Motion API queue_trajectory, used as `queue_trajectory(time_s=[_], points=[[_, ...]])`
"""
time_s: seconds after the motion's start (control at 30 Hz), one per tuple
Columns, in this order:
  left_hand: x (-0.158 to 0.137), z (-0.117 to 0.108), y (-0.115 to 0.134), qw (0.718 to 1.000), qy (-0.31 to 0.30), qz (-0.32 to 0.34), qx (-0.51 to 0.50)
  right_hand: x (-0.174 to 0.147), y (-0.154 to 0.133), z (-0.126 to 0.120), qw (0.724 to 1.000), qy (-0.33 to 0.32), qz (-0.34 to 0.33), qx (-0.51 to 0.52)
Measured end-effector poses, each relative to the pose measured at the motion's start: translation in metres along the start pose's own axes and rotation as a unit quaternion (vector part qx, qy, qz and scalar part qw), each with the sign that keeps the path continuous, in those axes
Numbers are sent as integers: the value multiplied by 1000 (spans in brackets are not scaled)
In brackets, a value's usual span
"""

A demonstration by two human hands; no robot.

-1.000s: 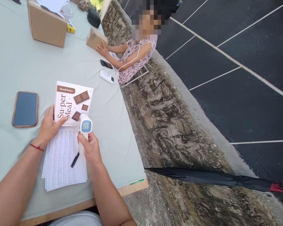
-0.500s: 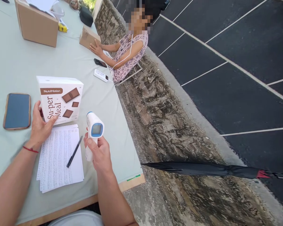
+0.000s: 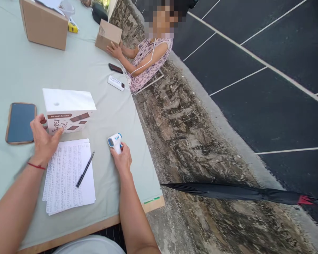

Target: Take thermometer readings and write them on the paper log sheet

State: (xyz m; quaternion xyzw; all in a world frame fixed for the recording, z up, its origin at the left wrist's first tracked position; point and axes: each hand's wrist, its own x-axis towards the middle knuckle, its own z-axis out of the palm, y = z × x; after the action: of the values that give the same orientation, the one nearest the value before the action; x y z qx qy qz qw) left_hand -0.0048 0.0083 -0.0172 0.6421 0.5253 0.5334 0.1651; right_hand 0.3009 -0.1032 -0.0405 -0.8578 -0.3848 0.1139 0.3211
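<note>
My left hand [image 3: 45, 135] grips the lower left corner of a white box [image 3: 69, 102] with brown "NutriMotion" lettering, thumb on its front face. The box stands on the cloth, its white top tipped toward view. My right hand [image 3: 122, 158] is closed around the handle of a white and blue infrared thermometer [image 3: 115, 141], low over the table, its screen facing left. Between my forearms lies a stack of written sheets [image 3: 65, 176] with a black pen [image 3: 85, 169] on it. Left of the box rests a phone [image 3: 21, 122] in a brown-edged case.
Across the pale green tablecloth [image 3: 95, 77], another person holds a small cardboard box [image 3: 108, 35]. Near them lie a dark phone [image 3: 116, 68] and a white device [image 3: 116, 83]. A larger carton [image 3: 45, 28] stands at the back left. A folded black umbrella [image 3: 228, 190] extends off the table's right edge.
My right hand has moved right and lower with the thermometer, turning its screen leftward. The white box has tilted, showing more of its top. The other person has lifted and turned their cardboard box.
</note>
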Motion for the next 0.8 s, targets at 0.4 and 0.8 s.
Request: queue_trajectory(time_s=[0.4, 0.8], points=[[-20, 2, 25, 954, -240, 160, 77, -51, -28, 8, 879, -153, -452, -20], [-14, 2, 42, 877, -433, -10, 210, -37, -42, -10, 908, -214, -334, 134]])
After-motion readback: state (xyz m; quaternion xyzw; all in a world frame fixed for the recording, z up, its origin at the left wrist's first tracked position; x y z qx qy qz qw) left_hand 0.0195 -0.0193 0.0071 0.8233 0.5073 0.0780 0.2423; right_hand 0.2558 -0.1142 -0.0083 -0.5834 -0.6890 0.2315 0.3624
